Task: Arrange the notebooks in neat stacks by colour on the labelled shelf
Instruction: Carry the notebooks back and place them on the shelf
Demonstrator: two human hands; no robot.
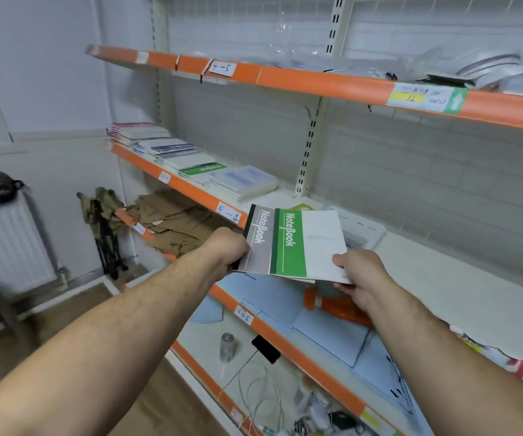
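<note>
Orange-edged shelving [309, 152] on white uprights fills the view ahead of you, set against a pale wall. Nearest to you, the bottom shelf carries a glass jar [227, 343], a flat black object [266, 349] and a tangle of white cables [263, 398]. One level up lie pale blue folded sheets [326, 325] and an orange object [339, 305], partly hidden by your right forearm.

Your left hand [225, 250] is seen from the back, fingers curled round the left edge of a grey notebook [258, 243]. Your right hand [359, 275] pinches the lower right corner of a green notebook [288, 243], thumb on the white part of its cover. The green notebook lies on top of the grey one and overlaps it, leaving only the grey title band exposed. Both are held tilted at the front edge of the middle shelf [442, 272], just right of a handwritten label [228, 213].

Behind the held pair, loose printed papers [361, 231] rest on that shelf. Farther left along it, a row of notebooks runs away from you: a pale blue stack [244, 180], a green stack [202, 169], a dark blue stack [172, 147], then a red stack [134, 129] at the far end. Neighbouring stacks touch or overlap.

The top shelf [317, 78] bears a yellow-and-green tag [427, 97]; what lies on it is too blurred to identify.
</note>
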